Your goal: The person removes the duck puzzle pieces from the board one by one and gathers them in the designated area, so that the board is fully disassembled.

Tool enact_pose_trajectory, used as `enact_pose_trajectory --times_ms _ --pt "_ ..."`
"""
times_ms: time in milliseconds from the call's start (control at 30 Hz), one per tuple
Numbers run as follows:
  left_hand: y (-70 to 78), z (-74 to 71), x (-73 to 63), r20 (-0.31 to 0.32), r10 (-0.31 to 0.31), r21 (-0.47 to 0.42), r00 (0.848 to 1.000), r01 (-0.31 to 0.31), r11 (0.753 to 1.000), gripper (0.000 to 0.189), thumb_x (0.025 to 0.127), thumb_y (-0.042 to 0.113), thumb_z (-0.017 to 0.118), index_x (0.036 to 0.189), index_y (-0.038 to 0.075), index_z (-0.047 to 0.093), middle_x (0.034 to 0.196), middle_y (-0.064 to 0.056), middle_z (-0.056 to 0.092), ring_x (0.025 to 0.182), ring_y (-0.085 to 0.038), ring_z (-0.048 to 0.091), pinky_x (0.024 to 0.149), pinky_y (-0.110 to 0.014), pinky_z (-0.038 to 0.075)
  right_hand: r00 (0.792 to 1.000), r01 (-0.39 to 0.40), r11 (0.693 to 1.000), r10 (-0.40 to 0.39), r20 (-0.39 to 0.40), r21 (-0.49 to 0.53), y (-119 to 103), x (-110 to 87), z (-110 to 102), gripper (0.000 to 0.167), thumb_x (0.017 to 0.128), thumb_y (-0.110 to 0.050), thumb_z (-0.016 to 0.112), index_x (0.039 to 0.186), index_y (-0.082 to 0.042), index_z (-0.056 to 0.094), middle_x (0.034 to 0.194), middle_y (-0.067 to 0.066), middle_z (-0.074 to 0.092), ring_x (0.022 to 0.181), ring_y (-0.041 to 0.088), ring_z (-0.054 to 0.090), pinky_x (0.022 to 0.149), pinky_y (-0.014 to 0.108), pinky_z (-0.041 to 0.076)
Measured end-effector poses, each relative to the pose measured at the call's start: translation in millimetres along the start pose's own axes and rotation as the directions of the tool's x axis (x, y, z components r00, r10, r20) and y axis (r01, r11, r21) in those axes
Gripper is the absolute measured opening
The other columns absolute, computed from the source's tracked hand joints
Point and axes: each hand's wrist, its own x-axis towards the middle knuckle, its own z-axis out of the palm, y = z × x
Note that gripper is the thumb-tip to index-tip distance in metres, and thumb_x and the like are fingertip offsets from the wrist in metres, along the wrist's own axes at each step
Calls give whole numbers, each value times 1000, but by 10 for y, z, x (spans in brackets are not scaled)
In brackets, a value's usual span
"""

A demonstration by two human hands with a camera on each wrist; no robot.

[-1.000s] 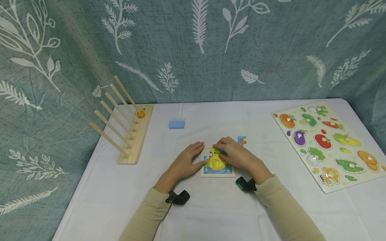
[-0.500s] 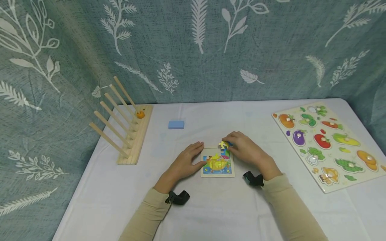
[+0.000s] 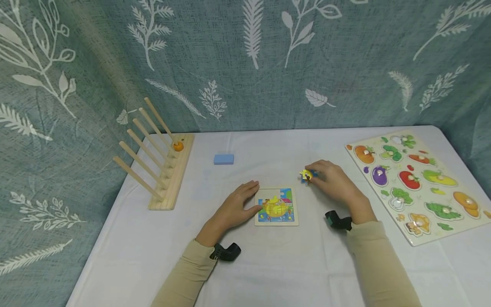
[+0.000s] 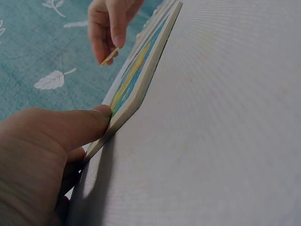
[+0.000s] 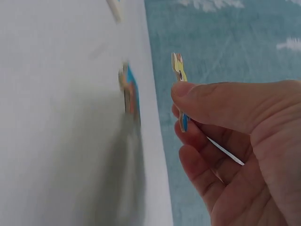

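A small square wooden puzzle (image 3: 270, 193) with a yellow duck picture lies flat at the table's middle; its upper left part shows bare wood. My left hand (image 3: 234, 207) rests at its left side, fingers extended toward the upper left corner and thumb on the left edge, as the left wrist view also shows. Off the puzzle's upper right, my right hand (image 3: 335, 183) pinches a yellow and blue puzzle piece (image 3: 306, 174) between thumb and fingers. Below the held piece, a blue and orange puzzle piece (image 5: 130, 92) lies on the table, mostly hidden in the head view.
Left of the puzzle stands a wooden rack (image 3: 168, 187) with several slanting pegs and an orange bead (image 3: 178, 146). A blue block (image 3: 223, 159) lies behind the puzzle. At the right is a large vegetable peg board (image 3: 416, 168). A patterned curtain (image 3: 268, 85) hangs behind.
My right hand has lifted the yellow and blue puzzle piece off the puzzle and carried it right and away, over the loose piece. My left hand has stayed in place.
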Motion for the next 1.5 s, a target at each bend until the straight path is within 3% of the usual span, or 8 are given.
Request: enact_pose_trajectory --times_ms 267,500,1133,1333,1500 --pt "-12 9 -4 0 -1 3 1000 1 1000 64 88 31 67 140 0 45 149 -13 40 139 -30 34 118 -42 27 999 -26 1000 26 -30 -2 202 -68 -78 35 89 -5 62 123 2 61 125 23 58 122 41 49 106 54 39" --pt "-9 9 0 -10 11 5 1000 -11 1000 63 88 30 67 139 0 46 148 -13 41 139 -30 35 118 -41 27 997 -81 997 81 4 -3 317 -122 -135 34 90 -6 61 124 -1 61 127 21 57 123 40 49 106 54 39" --pt "-9 0 6 -4 12 11 1000 -12 1000 63 89 31 66 139 0 46 148 -12 41 139 -27 35 118 -41 26 998 -58 997 59 24 -41 381 -171 -177 33 88 -3 62 120 2 63 125 24 55 120 43 48 102 58 40" --pt "-11 -5 -1 -3 17 11 1000 -17 1000 63 88 31 67 139 -1 45 148 -12 41 139 -27 35 118 -40 26 992 -113 994 112 53 6 362 -183 -190 40 88 -5 62 128 0 57 132 23 52 126 42 45 107 56 36" --pt "-13 2 0 -6 16 8 1000 -16 1000 63 89 31 66 139 -1 45 148 -12 41 139 -27 35 118 -40 26 995 -100 994 99 24 53 323 -187 -211 42 88 -6 63 129 0 56 131 23 55 124 41 47 106 55 38"
